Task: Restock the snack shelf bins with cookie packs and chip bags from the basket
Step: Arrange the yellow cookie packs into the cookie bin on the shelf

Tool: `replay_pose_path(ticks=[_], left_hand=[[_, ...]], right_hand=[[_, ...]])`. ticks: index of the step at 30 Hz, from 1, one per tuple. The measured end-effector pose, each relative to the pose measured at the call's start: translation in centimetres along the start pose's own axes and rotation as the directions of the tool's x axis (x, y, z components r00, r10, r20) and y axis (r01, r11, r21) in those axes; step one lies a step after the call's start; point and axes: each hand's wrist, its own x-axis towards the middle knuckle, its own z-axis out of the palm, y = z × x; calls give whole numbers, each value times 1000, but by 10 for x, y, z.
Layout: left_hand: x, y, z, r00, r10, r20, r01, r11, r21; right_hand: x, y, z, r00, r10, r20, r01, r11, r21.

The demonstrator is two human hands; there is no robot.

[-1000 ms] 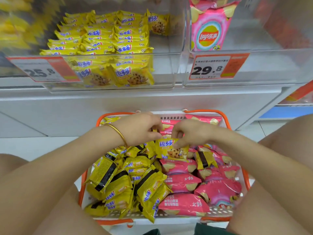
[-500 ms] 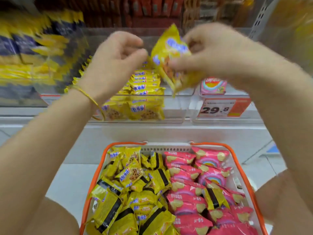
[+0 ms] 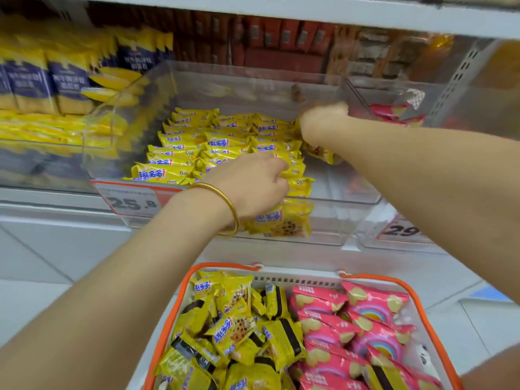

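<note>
Yellow cookie packs (image 3: 222,142) lie in rows in a clear shelf bin (image 3: 332,229). My right hand (image 3: 323,122), blurred, reaches into the bin's right rear and grips a yellow cookie pack (image 3: 319,153) that shows below the wrist. My left hand (image 3: 253,187), with a gold bangle, has its fingers curled against the front packs of the right row; whether it grips one is hidden. Below, an orange-rimmed basket (image 3: 225,267) holds more yellow cookie packs (image 3: 233,327) on the left and pink chip bags (image 3: 365,313) on the right.
A second clear bin (image 3: 399,243) to the right holds a pink chip bag (image 3: 394,112). Price tags read 25.8 (image 3: 132,202) and 29 (image 3: 402,229). Blue-and-yellow packages (image 3: 42,80) fill the left of the shelf. Another shelf board (image 3: 309,7) hangs close overhead.
Both hands rose from the basket with one yellow cookie pack and moved forward into the clear bin. The right hand carried the pack to the bin's right rear; the left dropped onto the rows.
</note>
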Motion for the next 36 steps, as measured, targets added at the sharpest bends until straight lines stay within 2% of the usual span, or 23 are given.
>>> replay_pose_path(ticks=[3,7,10,12,13,15,16,18,21,23,24,26,28,29,31,32,35,36], left_hand=[[2,-1,1,1000,19,-9,-19,1000,-11],[6,-3,4,1000,23,-6,-23,1000,-18],[6,-4,6,1000,15,-20,-15,1000,-12],[5,-4,7,999,20,-25,-20,1000,-5],[5,-4,6,999,24,-29,-24,1000,-2],[4,-5,7,997,32,-65,-32,999,-6],[3,-6,7,993,36,-108,-38,999,-20],[-4,-3,6,957,69,-281,-83,996,-39],[-23,12,3,813,208,-544,-232,972,25],[-41,27,5,762,271,-588,-298,953,53],[-50,33,9,771,286,-569,-317,947,46],[-66,42,24,860,281,-426,-301,953,21],[-77,45,47,952,239,-192,-233,971,52],[-81,45,60,972,222,-77,-216,973,79],[-85,45,82,973,202,115,-214,971,106],[-86,45,90,964,191,186,-213,971,107],[-81,45,102,946,134,297,-185,971,152],[-80,43,105,942,122,312,-182,969,169]], right_hand=[[17,2,6,999,1,-41,-2,1000,-7],[32,2,19,997,-66,-50,68,997,37],[30,-2,24,993,-114,-8,113,991,-73],[27,-2,17,992,-126,27,128,990,-61],[22,-1,8,991,-129,38,130,992,-8],[7,6,-16,995,-102,-14,103,973,205],[-6,9,-32,993,-116,-33,121,951,286],[-33,22,-56,975,-170,-147,211,917,338],[-112,47,-69,911,-158,-382,351,782,515],[-168,58,-63,879,-243,-411,460,660,593],[-186,61,-53,876,-304,-376,482,606,633],[-207,59,-16,881,-403,-249,451,552,702],[-220,45,32,849,-524,-64,433,623,651],[-225,35,57,814,-580,39,435,653,620],[-235,15,110,704,-675,222,431,653,623],[-241,7,131,656,-707,265,414,630,657],[-257,-10,166,552,-775,307,276,517,810],[-262,-15,171,505,-810,296,273,476,836]])
